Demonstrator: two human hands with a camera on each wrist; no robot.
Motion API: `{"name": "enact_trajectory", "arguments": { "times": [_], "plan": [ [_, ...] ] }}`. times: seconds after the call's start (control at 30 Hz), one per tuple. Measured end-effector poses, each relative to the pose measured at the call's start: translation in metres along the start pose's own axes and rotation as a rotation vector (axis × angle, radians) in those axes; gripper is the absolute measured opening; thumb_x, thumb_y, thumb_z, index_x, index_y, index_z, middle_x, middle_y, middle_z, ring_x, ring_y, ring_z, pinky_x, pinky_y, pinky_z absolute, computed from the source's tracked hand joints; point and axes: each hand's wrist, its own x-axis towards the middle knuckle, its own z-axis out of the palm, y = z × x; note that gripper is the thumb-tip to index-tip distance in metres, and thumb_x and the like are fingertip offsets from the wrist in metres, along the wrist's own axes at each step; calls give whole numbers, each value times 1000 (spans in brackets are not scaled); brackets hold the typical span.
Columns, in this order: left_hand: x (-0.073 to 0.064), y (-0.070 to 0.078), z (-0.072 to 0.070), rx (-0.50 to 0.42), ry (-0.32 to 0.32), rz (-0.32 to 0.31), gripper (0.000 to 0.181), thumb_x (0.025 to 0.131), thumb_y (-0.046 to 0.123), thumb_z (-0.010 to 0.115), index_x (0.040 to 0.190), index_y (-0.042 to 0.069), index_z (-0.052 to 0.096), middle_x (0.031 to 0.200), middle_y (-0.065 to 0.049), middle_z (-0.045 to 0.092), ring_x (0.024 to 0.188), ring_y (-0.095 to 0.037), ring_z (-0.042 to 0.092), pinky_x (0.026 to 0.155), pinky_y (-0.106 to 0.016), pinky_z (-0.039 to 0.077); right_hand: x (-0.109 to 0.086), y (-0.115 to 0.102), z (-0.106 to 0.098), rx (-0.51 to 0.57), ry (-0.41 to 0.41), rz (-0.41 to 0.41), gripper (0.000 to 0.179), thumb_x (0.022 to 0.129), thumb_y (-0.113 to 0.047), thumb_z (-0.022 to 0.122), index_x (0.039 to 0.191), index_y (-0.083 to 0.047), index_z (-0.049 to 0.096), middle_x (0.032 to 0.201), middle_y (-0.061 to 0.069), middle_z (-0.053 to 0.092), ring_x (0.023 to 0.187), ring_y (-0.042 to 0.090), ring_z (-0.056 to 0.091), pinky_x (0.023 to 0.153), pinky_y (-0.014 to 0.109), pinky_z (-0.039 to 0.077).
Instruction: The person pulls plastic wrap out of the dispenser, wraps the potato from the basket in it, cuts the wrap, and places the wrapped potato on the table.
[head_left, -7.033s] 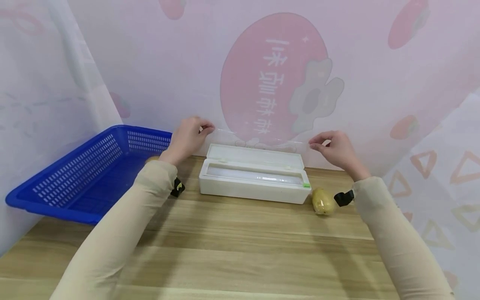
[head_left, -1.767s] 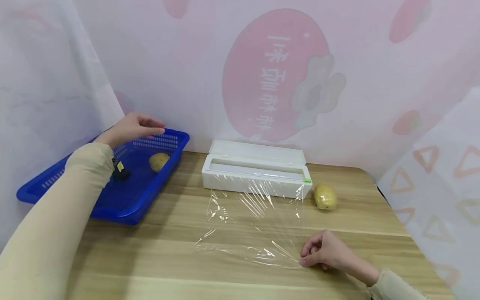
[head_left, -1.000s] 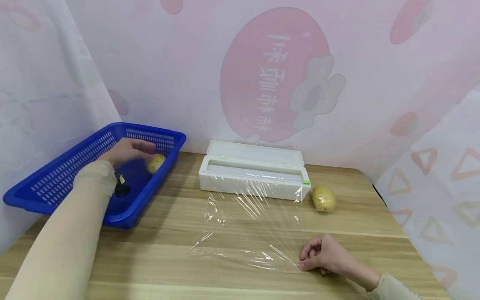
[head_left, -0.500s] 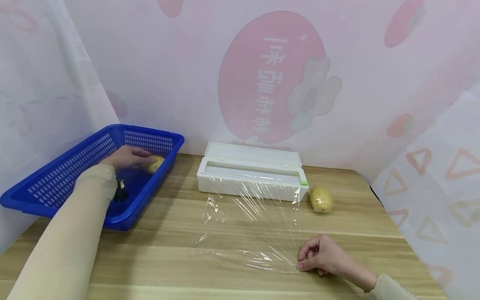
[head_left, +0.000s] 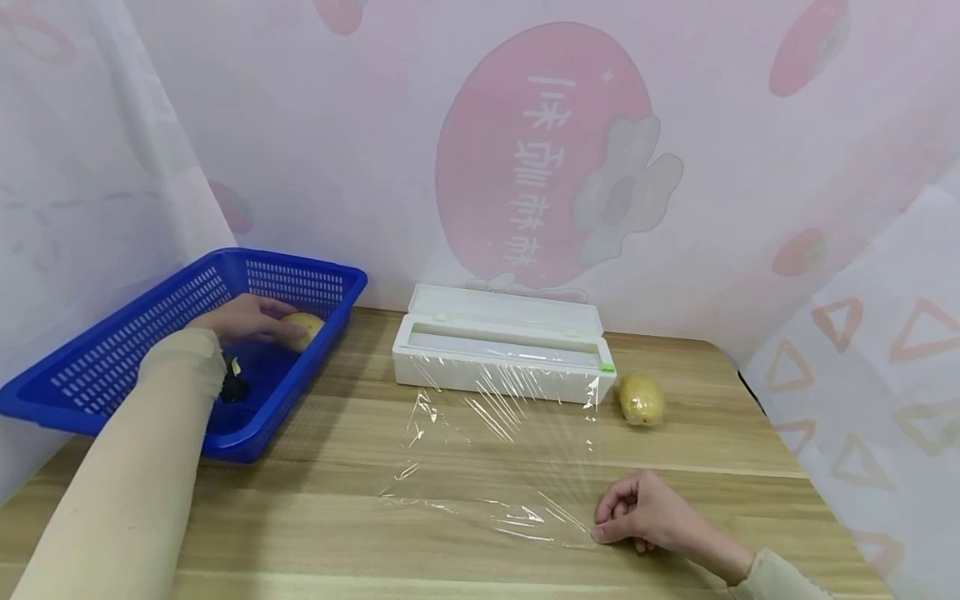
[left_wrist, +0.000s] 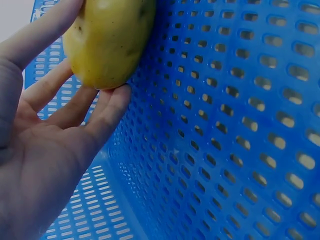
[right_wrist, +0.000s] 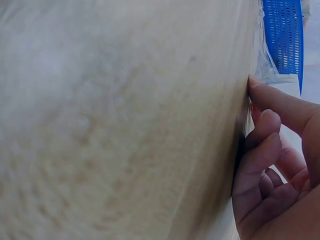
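My left hand (head_left: 243, 319) reaches into the blue plastic basket (head_left: 288, 392) at the left. It holds a yellow potato (head_left: 306, 327), thumb on one side and fingers beneath, close to the perforated wall; the left wrist view shows this potato (left_wrist: 107, 45) near. At the lower right, my right hand (head_left: 648, 512) pinches the near corner of a clear cling film sheet (head_left: 510, 492) at the table top. That sheet runs over the front of a white cling film dispenser (head_left: 402, 369), whose lid (head_left: 510, 310) stands up. In the right wrist view, thumb and index meet at the table.
A second potato (head_left: 642, 400), glossy as if wrapped in film, sits at the dispenser's right end. The wooden table (head_left: 337, 533) ends at a rounded far right corner. A printed pink and white cloth (head_left: 337, 142) hangs behind.
Earlier both hands were raised beside the dispenser; the film now lies drawn out toward me. My left hand has gone down into the basket and taken hold of the potato. The right hand stays at the film's corner.
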Motion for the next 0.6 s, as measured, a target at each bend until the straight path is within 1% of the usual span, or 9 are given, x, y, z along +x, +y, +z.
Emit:
{"name": "enact_trajectory", "arguments": {
  "times": [0.07,0.13,0.23,0.3,0.37,0.5,0.6],
  "plan": [
    [-1,1,-1,10,-2,2,84,84,38,78,143,-9,40,148,-33,31,130,-46,39,98,-49,44,0,-1,0,-6,1,-3,19,74,-12,87,79,-4,70,55,0,54,39,7,42,37,18,36],
    [-2,1,-2,62,4,6,84,84,40,78,143,-8,41,148,-34,30,131,-49,36,99,-54,42,1,-1,1,-7,2,-6,19,74,-12,87,78,-4,70,55,0,54,39,7,42,37,18,36],
    [-3,2,-3,131,31,8,85,83,45,78,143,-5,44,147,-34,32,131,-51,33,99,-61,38,1,-1,1,-6,1,-4,19,74,-13,87,79,-4,70,55,0,54,39,7,42,37,18,36],
    [-4,1,-3,155,49,13,86,81,48,78,143,-2,46,147,-33,34,131,-51,32,99,-63,37,2,-1,1,-5,1,-2,19,74,-13,87,79,-4,70,55,0,54,39,7,42,37,18,36],
    [-4,1,-3,117,57,14,86,80,47,80,143,-1,46,147,-31,36,132,-49,34,99,-61,38,2,-1,1,-4,2,2,19,74,-13,87,79,-4,70,55,0,54,39,7,42,37,18,36],
    [-4,1,-3,3,47,8,86,80,41,81,145,0,43,147,-28,37,131,-44,39,100,-54,41,3,-1,1,-2,3,5,19,74,-13,87,78,-4,70,55,0,54,39,7,42,37,18,36],
    [-3,1,-2,-41,34,5,86,82,38,81,145,-3,41,146,-28,38,130,-42,42,100,-51,42,3,-1,1,9,1,6,19,74,-13,86,78,-4,70,56,0,54,39,7,42,37,18,36]
  ]
}}
